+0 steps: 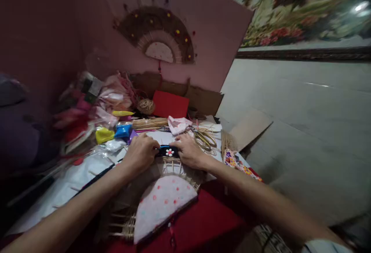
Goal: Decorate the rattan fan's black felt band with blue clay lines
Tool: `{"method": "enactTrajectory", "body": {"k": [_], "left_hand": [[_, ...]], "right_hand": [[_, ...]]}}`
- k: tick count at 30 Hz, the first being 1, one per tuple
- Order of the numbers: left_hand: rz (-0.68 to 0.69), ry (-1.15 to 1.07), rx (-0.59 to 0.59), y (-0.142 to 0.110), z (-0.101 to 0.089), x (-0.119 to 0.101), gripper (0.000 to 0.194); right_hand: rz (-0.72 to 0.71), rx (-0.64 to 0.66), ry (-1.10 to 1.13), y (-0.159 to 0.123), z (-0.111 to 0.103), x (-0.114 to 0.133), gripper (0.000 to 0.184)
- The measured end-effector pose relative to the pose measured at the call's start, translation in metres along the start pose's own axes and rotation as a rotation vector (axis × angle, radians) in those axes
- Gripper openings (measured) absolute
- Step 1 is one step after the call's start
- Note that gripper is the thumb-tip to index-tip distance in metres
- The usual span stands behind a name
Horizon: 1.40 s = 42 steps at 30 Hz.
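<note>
A handmade fan lies before me, with a white dotted half-round panel (166, 201), thin sticks and twine wrapping. Along its top edge runs a dark fabric strip (162, 153) bearing a white flower with a red centre (169, 152). My left hand (141, 152) has its fingers closed on the strip left of the flower. On the other side of the flower, my right hand (189, 151) pinches the same strip. Fingertips of both hands are partly hidden. A red cord tassel (171, 233) hangs below the panel.
Gold-handled scissors (205, 140) lie just beyond my right hand. Behind are bundled sticks (149, 124), a twine ball (145, 106) and a red card (171, 104). Yellow (104, 135) and blue packets (123, 131) sit left. A finished fan (158, 33) hangs on the pink board.
</note>
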State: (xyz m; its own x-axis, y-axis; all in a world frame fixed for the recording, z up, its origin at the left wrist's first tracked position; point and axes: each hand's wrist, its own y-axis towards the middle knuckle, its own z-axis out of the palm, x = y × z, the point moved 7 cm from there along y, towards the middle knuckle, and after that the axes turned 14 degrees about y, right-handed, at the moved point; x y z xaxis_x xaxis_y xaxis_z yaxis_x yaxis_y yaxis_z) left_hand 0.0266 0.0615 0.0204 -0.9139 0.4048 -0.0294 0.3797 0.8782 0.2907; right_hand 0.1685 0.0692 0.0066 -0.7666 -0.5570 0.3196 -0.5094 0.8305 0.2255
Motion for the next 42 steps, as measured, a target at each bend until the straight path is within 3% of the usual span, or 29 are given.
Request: {"method": "enactTrajectory", "body": {"k": [18, 42], "left_hand": [[0.029, -0.098, -0.050, -0.009, 0.003, -0.001, 0.019], [0.061, -0.040, -0.038, -0.014, 0.016, -0.003, 0.019]], "right_hand": [[-0.030, -0.018, 0.079, 0.000, 0.005, 0.002, 0.041], [-0.064, -0.029, 0.094, 0.001, -0.002, 0.015, 0.039]]}}
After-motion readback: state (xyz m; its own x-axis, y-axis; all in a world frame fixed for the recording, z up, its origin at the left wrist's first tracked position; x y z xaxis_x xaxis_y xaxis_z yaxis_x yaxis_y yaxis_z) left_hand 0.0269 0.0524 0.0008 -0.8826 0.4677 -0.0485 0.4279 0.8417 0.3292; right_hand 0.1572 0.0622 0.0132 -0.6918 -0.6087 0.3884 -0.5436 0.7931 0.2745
